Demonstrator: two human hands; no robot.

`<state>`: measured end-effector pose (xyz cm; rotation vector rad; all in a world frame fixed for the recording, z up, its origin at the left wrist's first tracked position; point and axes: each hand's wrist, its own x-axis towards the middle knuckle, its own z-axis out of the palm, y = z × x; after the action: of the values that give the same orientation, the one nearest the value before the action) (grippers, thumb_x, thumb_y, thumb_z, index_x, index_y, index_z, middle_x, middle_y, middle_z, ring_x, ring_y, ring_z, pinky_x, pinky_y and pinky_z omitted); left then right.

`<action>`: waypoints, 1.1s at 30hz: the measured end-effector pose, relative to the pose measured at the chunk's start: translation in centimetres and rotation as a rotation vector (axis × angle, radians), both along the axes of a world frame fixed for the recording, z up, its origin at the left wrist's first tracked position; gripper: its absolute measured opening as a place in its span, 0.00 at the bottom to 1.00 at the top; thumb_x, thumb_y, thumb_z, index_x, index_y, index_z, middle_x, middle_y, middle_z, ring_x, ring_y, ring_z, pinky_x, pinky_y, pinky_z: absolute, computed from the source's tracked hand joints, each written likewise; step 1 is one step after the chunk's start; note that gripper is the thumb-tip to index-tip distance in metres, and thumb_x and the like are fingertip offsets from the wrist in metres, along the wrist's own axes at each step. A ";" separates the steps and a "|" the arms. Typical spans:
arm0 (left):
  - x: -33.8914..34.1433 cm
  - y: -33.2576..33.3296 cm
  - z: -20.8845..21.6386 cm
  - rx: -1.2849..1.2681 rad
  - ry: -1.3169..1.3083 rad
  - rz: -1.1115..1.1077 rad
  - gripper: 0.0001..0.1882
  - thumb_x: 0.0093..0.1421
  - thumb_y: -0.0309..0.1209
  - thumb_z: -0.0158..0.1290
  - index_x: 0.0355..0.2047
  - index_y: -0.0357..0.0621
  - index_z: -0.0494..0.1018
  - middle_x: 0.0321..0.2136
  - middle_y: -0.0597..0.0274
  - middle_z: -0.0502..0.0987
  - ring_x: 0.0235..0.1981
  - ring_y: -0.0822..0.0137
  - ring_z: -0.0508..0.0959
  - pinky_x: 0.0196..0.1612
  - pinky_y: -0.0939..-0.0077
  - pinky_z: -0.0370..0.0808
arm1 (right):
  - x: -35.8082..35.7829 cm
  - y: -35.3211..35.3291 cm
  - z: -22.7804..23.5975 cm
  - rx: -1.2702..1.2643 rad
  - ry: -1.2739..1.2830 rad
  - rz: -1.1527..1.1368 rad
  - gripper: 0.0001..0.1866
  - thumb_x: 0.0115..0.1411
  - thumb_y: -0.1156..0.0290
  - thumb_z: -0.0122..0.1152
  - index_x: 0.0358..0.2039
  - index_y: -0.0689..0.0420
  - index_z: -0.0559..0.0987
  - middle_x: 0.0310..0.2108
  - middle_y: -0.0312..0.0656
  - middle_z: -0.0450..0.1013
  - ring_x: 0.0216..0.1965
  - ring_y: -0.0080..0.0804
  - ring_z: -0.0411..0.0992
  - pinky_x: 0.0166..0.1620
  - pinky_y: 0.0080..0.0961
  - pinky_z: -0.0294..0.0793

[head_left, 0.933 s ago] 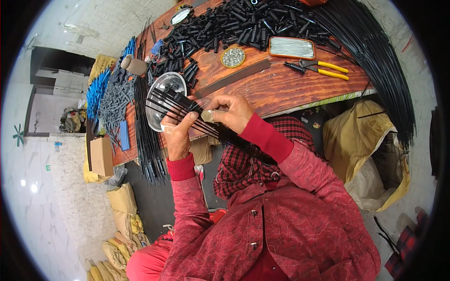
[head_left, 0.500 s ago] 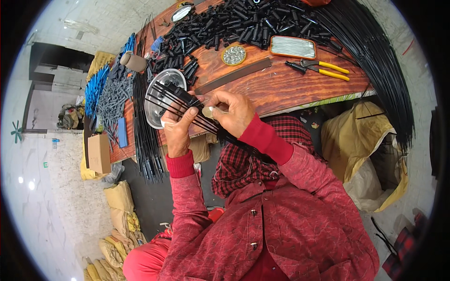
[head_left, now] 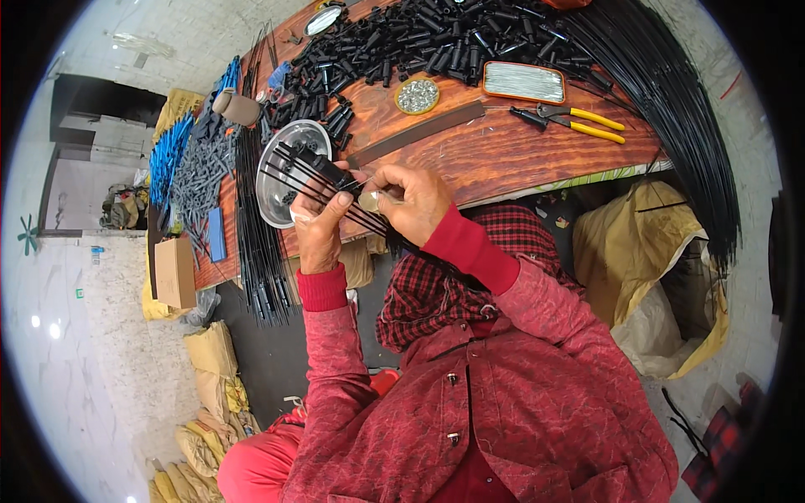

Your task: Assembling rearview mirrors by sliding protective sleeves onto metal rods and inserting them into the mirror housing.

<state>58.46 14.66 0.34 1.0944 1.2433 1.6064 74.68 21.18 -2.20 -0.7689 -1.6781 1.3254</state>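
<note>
My left hand (head_left: 321, 230) is closed round a bundle of thin black rods (head_left: 293, 174) joined at a black plastic hub (head_left: 335, 174); the rods look like umbrella ribs. They fan out to the left and pass under my hands toward my lap. Just right of the hub, my right hand (head_left: 419, 205) is closed in a pinch on a thin metal wire (head_left: 363, 182). A small tan, rounded piece (head_left: 369, 201) lies against my right thumb; I cannot tell what it is. Behind the rods stands a clear plastic bowl (head_left: 272, 205) with black parts in it.
The wooden table (head_left: 537, 155) bears a heap of black plastic parts (head_left: 436, 42), a dish of small metal pieces (head_left: 418, 96), a tray of metal pins (head_left: 524, 82), yellow-handled pliers (head_left: 591, 124) and a dark bar (head_left: 419, 134). Long black rods (head_left: 683, 109) hang over the right edge.
Both hands stay almost in place on the rods and hub. My right hand has shifted very slightly left, and the wire by the hub shows more plainly.
</note>
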 end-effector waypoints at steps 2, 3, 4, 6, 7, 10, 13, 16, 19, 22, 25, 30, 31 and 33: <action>0.3 0.2 0.1 -0.010 0.015 0.003 0.24 0.57 0.23 0.62 0.53 0.29 0.70 0.42 0.47 0.81 0.43 0.61 0.81 0.51 0.69 0.78 | 0.3 -0.1 0.1 0.008 0.000 -0.018 0.07 0.55 0.72 0.66 0.34 0.58 0.82 0.27 0.44 0.79 0.28 0.35 0.79 0.33 0.29 0.75; 0.5 0.3 0.3 -0.019 0.031 0.008 0.24 0.57 0.23 0.61 0.53 0.29 0.70 0.42 0.47 0.81 0.44 0.61 0.81 0.51 0.68 0.78 | 0.5 -0.1 0.2 0.017 0.002 -0.035 0.07 0.55 0.72 0.66 0.34 0.58 0.81 0.27 0.45 0.79 0.29 0.36 0.79 0.33 0.31 0.75; 0.6 0.5 0.4 -0.032 0.041 0.014 0.23 0.58 0.23 0.61 0.53 0.29 0.70 0.43 0.47 0.80 0.45 0.61 0.81 0.51 0.69 0.78 | 0.5 -0.1 0.3 0.015 0.001 -0.034 0.07 0.55 0.72 0.66 0.34 0.58 0.81 0.27 0.45 0.79 0.29 0.36 0.79 0.33 0.31 0.75; 0.8 0.5 0.5 -0.035 0.047 0.027 0.23 0.58 0.23 0.61 0.53 0.29 0.70 0.43 0.47 0.80 0.45 0.61 0.81 0.51 0.69 0.78 | 0.5 0.0 0.5 0.119 -0.024 -0.101 0.07 0.55 0.72 0.66 0.35 0.58 0.81 0.28 0.46 0.79 0.30 0.39 0.80 0.33 0.32 0.76; 0.9 0.6 0.4 -0.036 0.051 0.038 0.23 0.58 0.23 0.61 0.53 0.29 0.70 0.43 0.47 0.81 0.45 0.61 0.81 0.52 0.69 0.77 | 0.7 0.0 0.6 0.119 -0.027 -0.101 0.07 0.55 0.72 0.66 0.35 0.58 0.81 0.28 0.46 0.79 0.30 0.39 0.80 0.33 0.32 0.76; 0.7 0.6 0.4 -0.039 0.036 0.023 0.23 0.58 0.23 0.61 0.53 0.29 0.71 0.43 0.47 0.81 0.44 0.62 0.81 0.52 0.70 0.77 | 0.8 0.1 0.6 0.118 -0.038 -0.085 0.07 0.54 0.73 0.67 0.34 0.58 0.80 0.30 0.46 0.80 0.31 0.41 0.80 0.33 0.32 0.75; 0.8 0.6 0.7 -0.056 0.089 0.015 0.22 0.58 0.23 0.61 0.53 0.30 0.71 0.43 0.48 0.81 0.44 0.63 0.81 0.51 0.71 0.77 | 0.5 0.0 0.2 0.092 -0.004 -0.105 0.07 0.54 0.73 0.67 0.33 0.58 0.80 0.29 0.43 0.78 0.29 0.38 0.78 0.32 0.31 0.74; 1.1 0.7 0.7 -0.028 0.072 0.002 0.23 0.57 0.24 0.62 0.52 0.30 0.72 0.42 0.49 0.81 0.44 0.63 0.81 0.51 0.71 0.77 | 0.5 -0.1 0.1 0.136 0.011 -0.128 0.06 0.54 0.74 0.67 0.32 0.59 0.79 0.28 0.41 0.75 0.27 0.35 0.75 0.31 0.29 0.72; 0.8 0.6 0.5 -0.019 0.077 0.008 0.24 0.57 0.25 0.63 0.52 0.29 0.72 0.42 0.50 0.81 0.43 0.63 0.81 0.51 0.71 0.76 | 0.6 0.0 0.2 0.157 0.004 -0.129 0.06 0.54 0.75 0.66 0.32 0.59 0.79 0.28 0.40 0.73 0.26 0.32 0.72 0.31 0.27 0.70; 0.7 0.6 0.2 -0.003 0.036 -0.020 0.25 0.56 0.27 0.65 0.52 0.29 0.71 0.41 0.50 0.81 0.43 0.63 0.81 0.52 0.70 0.76 | 0.9 -0.1 0.4 0.113 0.000 -0.093 0.05 0.54 0.76 0.66 0.31 0.60 0.79 0.29 0.41 0.74 0.27 0.32 0.73 0.31 0.27 0.70; 0.7 0.8 -0.1 0.006 0.013 -0.033 0.26 0.55 0.28 0.65 0.52 0.29 0.72 0.42 0.49 0.81 0.43 0.62 0.81 0.51 0.70 0.76 | 1.0 -0.1 0.4 0.113 0.020 -0.071 0.06 0.54 0.77 0.64 0.33 0.60 0.79 0.29 0.41 0.74 0.27 0.34 0.74 0.31 0.28 0.70; 1.1 1.3 0.2 -0.032 0.026 -0.023 0.26 0.55 0.28 0.65 0.52 0.29 0.72 0.42 0.49 0.81 0.43 0.65 0.81 0.49 0.73 0.77 | 1.1 0.2 0.2 0.161 0.023 -0.105 0.07 0.55 0.79 0.61 0.35 0.61 0.76 0.32 0.44 0.76 0.34 0.40 0.77 0.36 0.31 0.73; 1.2 1.3 0.4 -0.037 0.051 -0.016 0.26 0.55 0.28 0.66 0.52 0.30 0.72 0.42 0.50 0.81 0.42 0.66 0.80 0.49 0.74 0.77 | 1.1 0.1 0.3 0.164 0.022 -0.105 0.07 0.55 0.79 0.61 0.35 0.61 0.76 0.32 0.44 0.76 0.34 0.40 0.77 0.36 0.31 0.73; 0.9 1.3 0.2 -0.033 0.064 -0.011 0.26 0.55 0.28 0.66 0.52 0.30 0.73 0.41 0.52 0.81 0.42 0.67 0.80 0.49 0.75 0.76 | 1.0 -0.1 0.4 0.166 -0.003 -0.140 0.07 0.55 0.80 0.60 0.35 0.60 0.76 0.34 0.45 0.77 0.35 0.42 0.78 0.37 0.33 0.74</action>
<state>59.32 15.98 0.58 1.1375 1.2987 1.5476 75.70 21.12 -1.78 -0.7752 -1.6810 1.0749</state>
